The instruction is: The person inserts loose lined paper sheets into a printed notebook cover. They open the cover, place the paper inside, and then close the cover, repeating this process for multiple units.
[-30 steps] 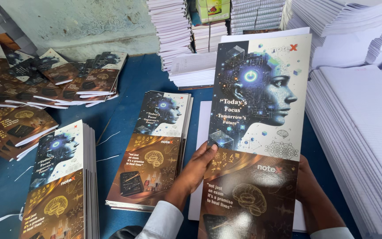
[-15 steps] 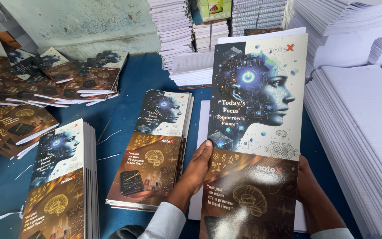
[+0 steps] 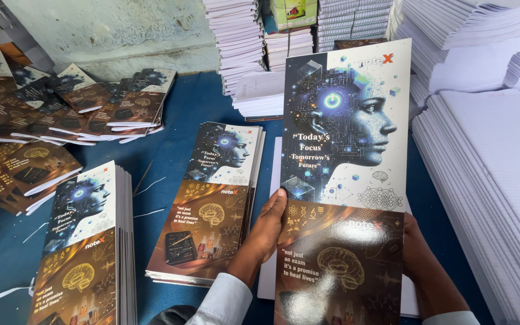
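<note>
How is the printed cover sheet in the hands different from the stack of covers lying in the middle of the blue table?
The cover sheet is a single sheet, raised and tilted toward the camera; the middle stack holds many sheets lying flat on the blue table. The left hand and right hand grip the sheet by its side edges; no hand touches the stack. Both show the same design: a bluish head above, a brown brain panel below.

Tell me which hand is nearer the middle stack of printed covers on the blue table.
Left. The left hand grips the held cover sheet at its left edge, right beside the middle stack. The right hand holds the sheet's far edge, farther away.
</note>
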